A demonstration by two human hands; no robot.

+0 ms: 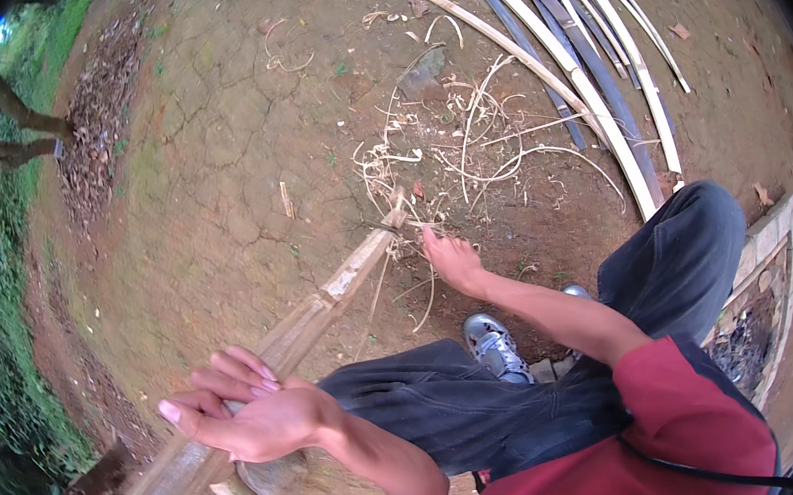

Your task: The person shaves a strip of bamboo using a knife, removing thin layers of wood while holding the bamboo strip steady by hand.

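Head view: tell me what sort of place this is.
Probably an outdoor yard used for splitting bamboo: bare cracked earth, split strips and curled shavings on the ground, grass and trees at the edge. The left hand rests on a bamboo pole.

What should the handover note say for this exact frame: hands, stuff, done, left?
Left hand: open, fingers spread, palm resting on the long bamboo pole near its close end, steadying it.
Right hand: reaching down by the pole's far tip, next to the thin shavings on the dirt; no tool visible in it.
Pole slants from bottom left toward the centre.
Done: split bamboo strips lie piled at upper right, shavings scattered.
Left: the pole itself looks whole, apparently not yet split.
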